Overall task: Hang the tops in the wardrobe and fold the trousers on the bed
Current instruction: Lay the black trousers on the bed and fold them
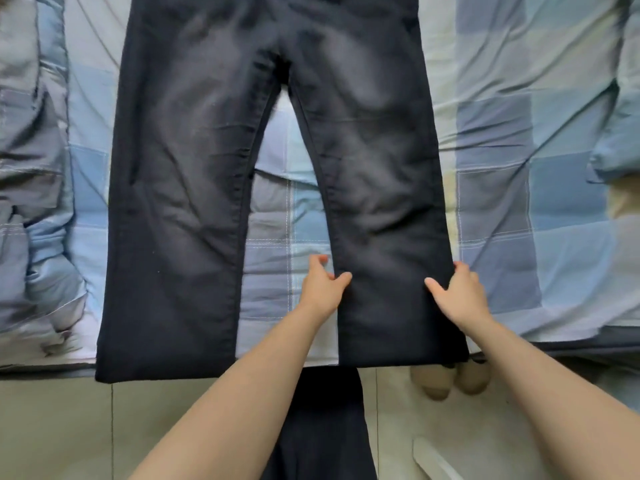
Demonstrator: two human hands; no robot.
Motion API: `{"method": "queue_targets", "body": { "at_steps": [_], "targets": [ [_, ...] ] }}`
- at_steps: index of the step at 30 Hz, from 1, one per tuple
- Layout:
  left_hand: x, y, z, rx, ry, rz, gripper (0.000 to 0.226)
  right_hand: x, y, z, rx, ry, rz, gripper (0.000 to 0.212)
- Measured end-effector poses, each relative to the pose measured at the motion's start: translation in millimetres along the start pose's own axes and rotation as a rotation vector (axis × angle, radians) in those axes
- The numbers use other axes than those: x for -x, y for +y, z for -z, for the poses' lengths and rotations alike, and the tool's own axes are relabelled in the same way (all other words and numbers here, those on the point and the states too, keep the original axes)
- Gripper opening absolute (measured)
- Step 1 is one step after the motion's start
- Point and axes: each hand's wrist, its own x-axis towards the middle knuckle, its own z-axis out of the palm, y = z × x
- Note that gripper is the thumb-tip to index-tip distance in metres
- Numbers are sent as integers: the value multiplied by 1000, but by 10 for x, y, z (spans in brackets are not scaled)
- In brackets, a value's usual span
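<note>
Both hands hold the same leg of the trousers [194, 188], the leg on the right side of the frame, near its lower end. Left hand [323, 287] pinches the inner edge of this leg: the thumb lies on top of the dark cloth and the fingers curl at the edge, one fingertip pointing up over the bed cover. Right hand [457, 294] grips the outer edge of the leg, with the thumb spread on top of the cloth toward the left and the other fingers wrapped around the edge, so they are mostly hidden. Both forearms are bare and reach up from the bottom of the frame, almost straight, and come closer together toward the hands.

The trousers are dark, nearly black, and lie flat on the bed [519, 133] with the waist at the top of the frame and the two legs spread apart toward the bottom. The hems reach the near edge of the bed and hang a little over it. The bed has a quilted cover with blue, grey and pale green squares.

Below the bed edge is a pale tiled floor [69, 427]. A foot [450, 381] shows there, just under the hem of the held leg. Between the forearms, at the bottom centre, is dark cloth [322, 427].
</note>
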Motion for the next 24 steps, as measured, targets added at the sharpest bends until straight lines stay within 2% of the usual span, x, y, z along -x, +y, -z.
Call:
{"method": "queue_targets", "body": {
  "at_steps": [2, 4, 6, 9, 11, 14, 16, 17, 20, 22, 24],
  "targets": [
    [25, 28, -40, -122, 33, -87, 50, 95, -9, -23, -73, -76, 55, 63],
    [157, 56, -92, -297, 91, -200, 53, 228, 29, 16, -183, -70, 129, 52],
    [359, 12, -102, -331, 150, -282, 52, 403, 109, 43, -263, -19, 195, 46],
    [630, -153, -68, -324, 216, -284, 48, 605, 310, 48, -247, 13, 188, 35],
    [652, -327, -18, -412, 234, -209, 53, 629, 434, 10, -114, -63, 160, 25],
    [625, -450, 37, -740, 207, 23, 77, 550, 470, -13, 277, -339, 144, 15],
    [631, -351, 37, -836, 251, 114, 87, 456, 319, 93, 489, -494, 118, 21],
    [624, -298, 37, -879, 284, 94, 88, 404, 220, 149, 507, -505, 89, 25],
    [462, 30, 9, -967, 281, -142, 80, 59, -201, 466, 316, -326, 95, 29],
    [300, 327, -34, -1021, 209, -294, 75, -249, -515, 646, 81, -214, 157, 31],
    [90, 652, -91, -1118, 167, -435, 70, -637, -855, 806, -158, -180, 144, 31]
  ]
}}
